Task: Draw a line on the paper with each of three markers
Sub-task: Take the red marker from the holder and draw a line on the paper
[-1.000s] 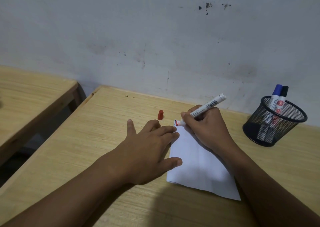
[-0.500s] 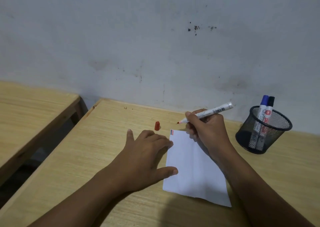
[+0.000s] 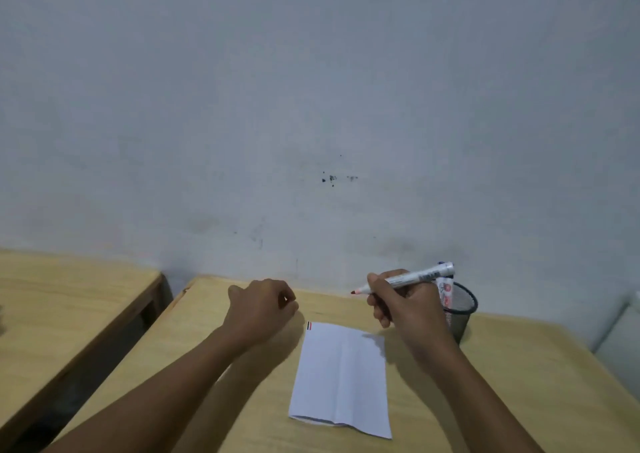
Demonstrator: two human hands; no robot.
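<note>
A white folded paper (image 3: 341, 376) lies on the wooden desk (image 3: 519, 366), with three short coloured lines (image 3: 309, 325) at its far left corner. My right hand (image 3: 408, 309) is raised above the paper's far right corner, gripping an uncapped red marker (image 3: 415, 277) whose tip points left in the air. My left hand (image 3: 263, 309) is off the paper to its far left, fingers curled shut over the spot where the red cap stood. The cap itself is hidden. Two other markers (image 3: 445, 290) stand in a black mesh cup (image 3: 464, 310), partly hidden behind my right hand.
A grey wall runs right behind the desk's far edge. A second wooden desk (image 3: 69, 297) stands to the left across a narrow gap. A pale object (image 3: 620, 331) sits at the far right edge.
My left hand left the paper, moved forward and closed over the red cap's spot. My right hand lifted the marker higher. The camera tilted up toward the wall.
</note>
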